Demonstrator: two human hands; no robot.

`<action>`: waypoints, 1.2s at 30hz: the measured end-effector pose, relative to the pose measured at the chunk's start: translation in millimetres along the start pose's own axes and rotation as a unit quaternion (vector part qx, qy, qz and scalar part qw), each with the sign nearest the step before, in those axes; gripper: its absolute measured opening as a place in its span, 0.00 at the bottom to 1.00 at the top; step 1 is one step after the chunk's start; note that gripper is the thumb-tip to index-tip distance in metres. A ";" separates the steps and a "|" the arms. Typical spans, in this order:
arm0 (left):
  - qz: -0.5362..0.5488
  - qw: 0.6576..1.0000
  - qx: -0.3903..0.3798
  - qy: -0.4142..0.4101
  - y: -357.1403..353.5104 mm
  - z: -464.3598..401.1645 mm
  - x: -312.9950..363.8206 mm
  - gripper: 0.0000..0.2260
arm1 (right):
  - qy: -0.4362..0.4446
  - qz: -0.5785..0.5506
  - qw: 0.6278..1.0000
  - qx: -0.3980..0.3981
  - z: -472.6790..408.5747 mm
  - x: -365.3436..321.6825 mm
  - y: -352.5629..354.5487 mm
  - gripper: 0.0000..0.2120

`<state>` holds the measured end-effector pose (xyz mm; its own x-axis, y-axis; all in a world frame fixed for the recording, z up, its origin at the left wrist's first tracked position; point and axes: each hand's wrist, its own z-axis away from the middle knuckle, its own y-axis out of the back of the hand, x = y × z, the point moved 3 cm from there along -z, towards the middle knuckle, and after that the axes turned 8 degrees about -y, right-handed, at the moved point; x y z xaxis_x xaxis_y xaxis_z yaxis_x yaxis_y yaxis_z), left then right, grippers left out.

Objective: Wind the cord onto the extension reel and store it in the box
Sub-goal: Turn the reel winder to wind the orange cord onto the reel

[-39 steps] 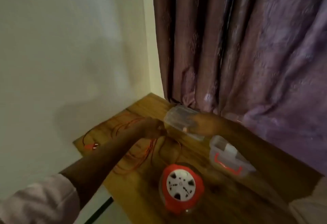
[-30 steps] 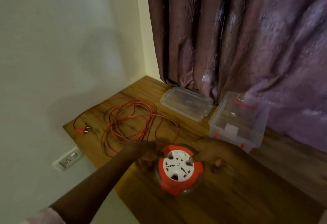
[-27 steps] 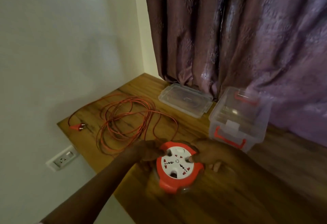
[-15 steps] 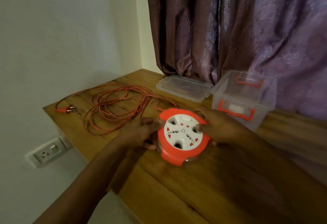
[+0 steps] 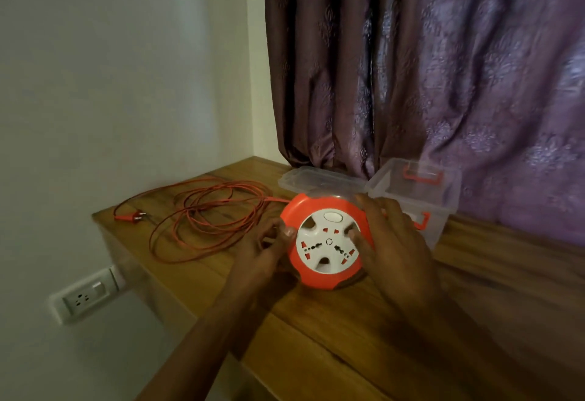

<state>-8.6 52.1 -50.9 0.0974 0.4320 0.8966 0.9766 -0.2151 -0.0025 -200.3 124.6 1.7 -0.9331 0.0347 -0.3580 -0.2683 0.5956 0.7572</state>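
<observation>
A round orange extension reel [image 5: 316, 274] with a white socket face stands tilted up on its lower edge on the wooden table [image 5: 364, 337]. My left hand [image 5: 262, 248] grips its left rim. My right hand [image 5: 389, 242] holds the right rim, thumb on the white face. The orange cord [image 5: 205, 220] lies in loose loops on the table left of the reel, and its plug [image 5: 129, 217] rests near the table's left corner. Behind the reel stands a clear plastic box [image 5: 443, 198] with orange latches, open, its clear lid [image 5: 316, 179] lying flat to its left.
A purple curtain [image 5: 427, 84] hangs right behind the box and lid. A white wall [image 5: 110, 68] meets the table on the left, with a white wall socket [image 5: 85, 296] below the table's edge. The table's front left edge [image 5: 228, 347] runs diagonally below my left forearm.
Both hands moved from the lid and box down to the reel, took hold of its rims and tipped it up from lying flat. The camera came lower and closer.
</observation>
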 end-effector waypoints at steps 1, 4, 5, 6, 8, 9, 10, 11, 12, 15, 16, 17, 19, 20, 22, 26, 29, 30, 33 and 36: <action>0.012 1.000 0.009 0.000 -1.0 0.9 -2.6 0.11 | 0.017 0.046 0.999 0.022 3.5 -4.7 -0.5 0.23; 0.059 0.998 0.028 0.009 -5.2 1.9 -10.4 0.11 | 0.061 0.124 0.990 0.029 14.2 -20.4 -10.5 0.25; 0.070 0.997 0.035 0.012 -6.7 1.6 -12.8 0.11 | 0.066 0.143 0.987 0.014 16.5 -24.3 -16.7 0.26; 0.077 0.996 0.043 0.014 -7.7 1.3 -14.9 0.12 | 0.066 0.159 0.985 -0.007 18.3 -26.4 -23.6 0.28; 0.085 0.995 0.055 0.015 -9.5 0.6 -19.5 0.13 | 0.058 0.170 0.983 -0.031 20.6 -25.8 -36.4 0.32; 0.089 0.994 0.057 0.013 -10.1 0.1 -22.0 0.13 | 0.056 0.170 0.983 -0.036 21.4 -26.1 -39.8 0.34; 0.093 0.994 0.058 0.013 -10.5 0.1 -24.8 0.14 | 0.057 0.175 0.982 -0.040 22.0 -28.2 -40.5 0.36; 0.099 0.993 0.060 0.015 -11.0 -0.3 -27.8 0.15 | 0.061 0.184 0.980 -0.048 22.2 -31.2 -39.4 0.38; 0.104 0.992 0.063 0.017 -11.2 -0.6 -30.0 0.16 | 0.064 0.186 0.980 -0.041 21.3 -33.4 -37.4 0.39; 0.087 0.994 0.072 -0.002 -11.0 -4.3 -31.4 0.17 | 0.083 0.203 0.976 0.004 16.7 -32.3 -35.2 0.40; 0.075 0.995 0.070 -0.011 -10.9 -6.2 -30.9 0.17 | 0.083 0.208 0.975 0.005 14.9 -31.0 -37.3 0.40; 0.062 0.996 0.066 -0.019 -11.4 -8.9 -29.4 0.17 | 0.080 0.207 0.975 0.003 12.5 -29.7 -40.1 0.39; 0.046 0.997 0.059 -0.030 -13.5 -16.5 -26.4 0.17 | 0.062 0.197 0.978 -0.010 5.7 -27.5 -44.6 0.37; 0.046 0.997 0.059 -0.034 -15.3 -20.6 -24.8 0.16 | 0.046 0.178 0.983 -0.014 1.2 -26.6 -45.4 0.35; 0.050 0.996 0.066 -0.040 -19.9 -28.7 -21.8 0.14 | 0.003 0.120 0.993 0.006 -10.7 -25.1 -42.9 0.31; 0.063 0.994 0.079 -0.047 -28.1 -43.8 -23.1 0.12 | -0.099 -0.021 0.995 0.013 -32.4 -19.8 -38.7 0.28; 0.082 0.992 0.092 -0.038 -28.0 -54.0 -31.3 0.15 | -0.155 -0.145 0.977 -0.008 -40.6 -14.8 -45.6 0.27; 0.088 0.991 0.100 -0.033 -26.8 -55.6 -34.3 0.15 | -0.165 -0.193 0.967 -0.022 -41.1 -15.0 -48.5 0.27; 0.060 0.989 0.127 -0.043 -19.6 -56.9 -40.6 0.12 | -0.197 -0.311 0.926 -0.078 -41.1 -14.7 -61.1 0.29; 0.017 0.988 0.137 -0.065 -13.0 -56.1 -41.1 0.10 | -0.127 -0.161 0.978 -0.037 -40.4 -13.7 -60.7 0.28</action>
<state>-36.0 -12.0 -62.9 0.1384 0.5415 0.8293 0.9858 0.0055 -0.1680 -180.9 55.5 -17.3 -0.7102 0.0575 -0.7017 -0.5645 0.5490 0.6164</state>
